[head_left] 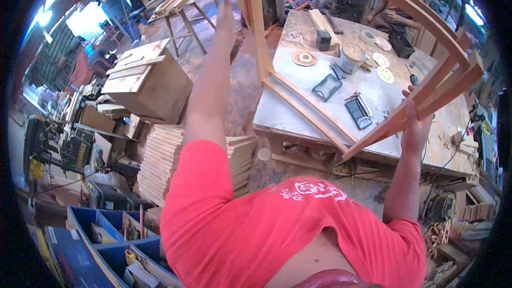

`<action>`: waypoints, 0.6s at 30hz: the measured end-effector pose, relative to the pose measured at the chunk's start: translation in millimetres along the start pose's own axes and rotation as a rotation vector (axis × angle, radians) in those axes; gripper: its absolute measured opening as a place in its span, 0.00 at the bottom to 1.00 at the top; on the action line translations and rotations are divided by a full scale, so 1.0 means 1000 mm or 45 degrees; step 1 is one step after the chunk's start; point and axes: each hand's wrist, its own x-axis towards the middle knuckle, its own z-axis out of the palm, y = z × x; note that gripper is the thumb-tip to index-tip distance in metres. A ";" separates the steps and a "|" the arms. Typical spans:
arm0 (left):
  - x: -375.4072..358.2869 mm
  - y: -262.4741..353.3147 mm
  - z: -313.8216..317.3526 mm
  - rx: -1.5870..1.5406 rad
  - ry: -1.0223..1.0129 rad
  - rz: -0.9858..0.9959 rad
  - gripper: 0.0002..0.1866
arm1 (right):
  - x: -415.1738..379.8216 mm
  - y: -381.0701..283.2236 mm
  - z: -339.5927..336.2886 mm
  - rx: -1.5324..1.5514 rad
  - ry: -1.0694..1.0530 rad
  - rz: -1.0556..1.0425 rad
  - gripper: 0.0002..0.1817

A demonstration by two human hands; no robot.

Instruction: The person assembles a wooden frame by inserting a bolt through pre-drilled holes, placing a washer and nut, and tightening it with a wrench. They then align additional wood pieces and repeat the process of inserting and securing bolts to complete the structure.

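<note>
Head view, and here's the wooden frame (260, 48) aloft by the worktable (274, 111), probably light, stiff and weakest at its joints, so best held by 2 opposite sides, right hand (417, 128) curled around 1, left hand's (225, 15) grip I can't tell.

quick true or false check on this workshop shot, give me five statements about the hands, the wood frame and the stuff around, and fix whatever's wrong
1. The right hand is on the wooden frame. True.
2. The left hand hangs down at the person's side. False: the left hand is raised, close to an upright of the wooden frame.
3. A tub stands on the worktable. True.
4. The person's shirt is plain blue. False: the shirt is red with a white print.
5. A blue divided box shows at the lower left of the picture. True.
</note>
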 end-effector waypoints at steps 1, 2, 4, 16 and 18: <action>0.016 -0.025 0.001 0.004 -0.122 -0.284 0.43 | -0.003 0.003 0.002 0.040 0.051 0.022 0.30; 0.015 -0.023 0.009 -0.011 -0.127 -0.267 0.43 | -0.003 0.006 0.004 0.081 0.100 0.039 0.30; -0.002 -0.027 0.034 -0.808 -0.360 -0.516 0.46 | 0.000 0.015 -0.001 0.135 0.090 0.014 0.28; -0.140 0.081 -0.139 -1.049 -0.718 0.264 0.62 | 0.178 0.035 0.016 0.638 -0.352 0.047 0.24; -0.204 0.142 -0.148 -1.148 -0.490 0.205 0.68 | 0.221 0.050 0.061 0.584 -0.478 -0.004 0.22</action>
